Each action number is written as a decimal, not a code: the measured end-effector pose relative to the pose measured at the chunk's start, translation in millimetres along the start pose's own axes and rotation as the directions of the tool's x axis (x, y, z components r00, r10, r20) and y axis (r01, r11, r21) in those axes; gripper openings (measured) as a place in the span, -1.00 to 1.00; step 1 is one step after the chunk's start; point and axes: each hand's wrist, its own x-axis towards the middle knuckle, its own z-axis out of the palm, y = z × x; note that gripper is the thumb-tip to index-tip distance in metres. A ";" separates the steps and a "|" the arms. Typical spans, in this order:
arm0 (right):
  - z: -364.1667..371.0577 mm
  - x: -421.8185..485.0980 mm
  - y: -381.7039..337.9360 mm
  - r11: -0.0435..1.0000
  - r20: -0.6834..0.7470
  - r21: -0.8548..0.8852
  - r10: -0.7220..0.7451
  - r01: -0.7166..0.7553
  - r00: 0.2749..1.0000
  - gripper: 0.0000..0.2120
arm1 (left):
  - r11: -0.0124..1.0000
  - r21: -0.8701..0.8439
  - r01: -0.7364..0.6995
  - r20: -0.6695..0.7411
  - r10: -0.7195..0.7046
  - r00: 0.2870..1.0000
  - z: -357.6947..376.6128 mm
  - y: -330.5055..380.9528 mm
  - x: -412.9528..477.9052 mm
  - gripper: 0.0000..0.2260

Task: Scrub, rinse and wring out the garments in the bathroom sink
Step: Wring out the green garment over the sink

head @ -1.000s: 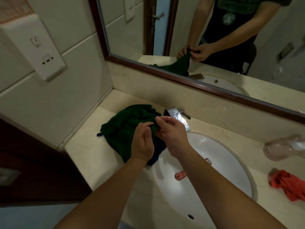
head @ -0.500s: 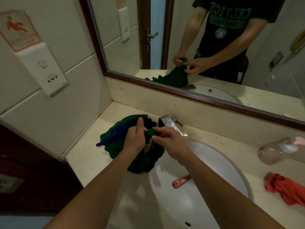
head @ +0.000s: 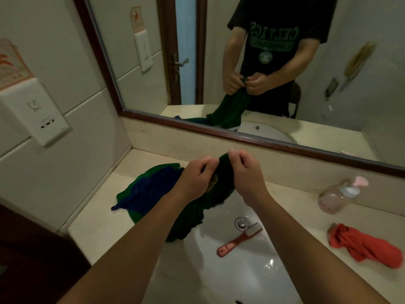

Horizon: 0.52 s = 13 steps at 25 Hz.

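Currently left hand [head: 196,177] and right hand [head: 248,175] are both pinching the dark green cloth garment [head: 195,212]. Its folds are draping into the white oval sink [head: 241,273].

garment [head: 192,211] was dark green | cloth [head: 151,189] blue | brush [head: 238,240] pink | rag [head: 363,246] red | sink [head: 252,270] white | counter [head: 105,229] cream

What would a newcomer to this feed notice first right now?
The left hand and right hand grip the top of a dark green garment, held up over the left rim of the sink with its lower end draping down. A pink scrub brush lies in the basin, and a red cloth sits crumpled on the counter at the right.
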 end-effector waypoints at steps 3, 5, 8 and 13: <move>-41.0 -8.4 -13.6 0.999 0.051 -0.002 0.035 -0.035 0.998 -0.68 | 0.993 0.072 -0.093 -0.090 0.099 0.991 27.5 19.3 8.6 -0.67; -71.5 -11.1 -22.3 0.992 0.126 -0.072 0.115 -0.107 0.985 -0.65 | 0.983 0.123 -0.136 -0.162 0.155 0.974 44.4 31.2 18.2 -0.70; -117.7 -15.2 -30.9 0.980 0.168 -0.119 0.180 -0.161 0.969 -0.78 | 0.975 0.112 -0.190 -0.125 0.204 0.971 74.1 53.7 33.9 -0.70; -165.8 -19.5 -31.2 0.960 -0.038 0.204 0.202 -0.190 0.979 -0.68 | 0.972 0.070 -0.224 -0.022 0.226 0.974 123.5 91.6 58.0 -0.70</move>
